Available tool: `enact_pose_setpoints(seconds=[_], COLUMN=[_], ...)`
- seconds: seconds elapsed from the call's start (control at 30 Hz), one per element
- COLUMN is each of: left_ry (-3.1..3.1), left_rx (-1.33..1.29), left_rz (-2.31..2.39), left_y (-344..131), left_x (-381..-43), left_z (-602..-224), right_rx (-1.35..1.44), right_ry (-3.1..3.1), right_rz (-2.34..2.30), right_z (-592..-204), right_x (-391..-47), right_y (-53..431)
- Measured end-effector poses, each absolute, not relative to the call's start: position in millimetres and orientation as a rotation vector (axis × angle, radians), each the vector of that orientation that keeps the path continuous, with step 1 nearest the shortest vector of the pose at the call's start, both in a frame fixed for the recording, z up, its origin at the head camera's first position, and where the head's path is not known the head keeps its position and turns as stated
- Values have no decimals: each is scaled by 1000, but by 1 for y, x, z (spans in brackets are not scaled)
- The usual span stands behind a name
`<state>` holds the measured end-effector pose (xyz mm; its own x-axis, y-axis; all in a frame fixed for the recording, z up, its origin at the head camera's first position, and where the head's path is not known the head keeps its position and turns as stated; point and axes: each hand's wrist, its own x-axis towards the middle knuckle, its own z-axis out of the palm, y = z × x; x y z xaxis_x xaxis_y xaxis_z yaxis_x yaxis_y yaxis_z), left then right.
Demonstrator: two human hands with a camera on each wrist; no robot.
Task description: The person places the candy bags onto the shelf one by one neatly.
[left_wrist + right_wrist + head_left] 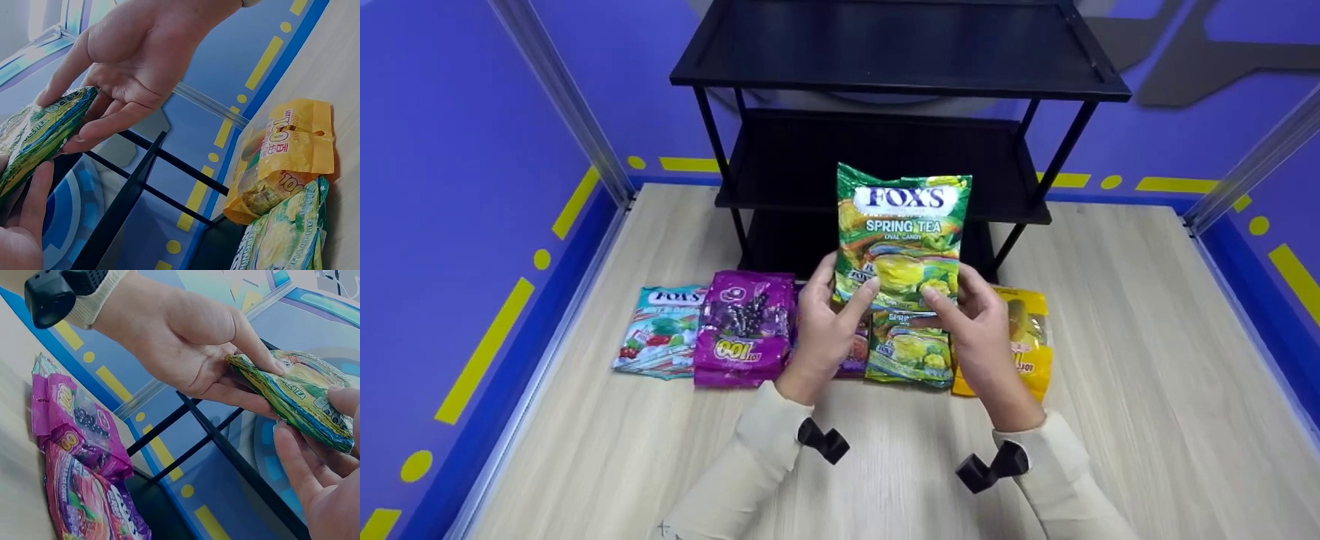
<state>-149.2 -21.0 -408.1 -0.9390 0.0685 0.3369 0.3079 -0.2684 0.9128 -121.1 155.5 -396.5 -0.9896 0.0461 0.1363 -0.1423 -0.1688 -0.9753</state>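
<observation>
Both hands hold a green bag of Fox's Spring Tea oval candy (900,244) upright in front of the shelf. The left hand (825,326) grips its lower left side, thumb on the front and fingers behind. On the lower right side, the right hand (986,330) grips it the same way. In the left wrist view the right hand (143,62) pinches the bag (48,129)'s edge. From the right wrist, the left hand (185,343) shows on the bag's other side. A second Spring Tea bag (911,356) lies below on the table.
A black three-tier shelf (885,52) stands behind. A teal Fox's Mint Blossom bag (660,337), a purple candy bag (744,330), a partly hidden darker bag (855,356) and a yellow bag (1039,330) lie in a row on the wooden table (1147,375). Blue panels (450,187) enclose it.
</observation>
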Motion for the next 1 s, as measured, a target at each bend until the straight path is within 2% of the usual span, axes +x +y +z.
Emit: enact_pose_setpoints(seconds=[1.0], left_ry=[-1700], left_rx=[-618], left_rz=[-2392], left_y=[-36], left_x=[-154], left_z=[-388], right_rx=[204], right_ry=[-1788], right_rz=[2227], right_z=[-375], right_x=[-139], right_y=[137])
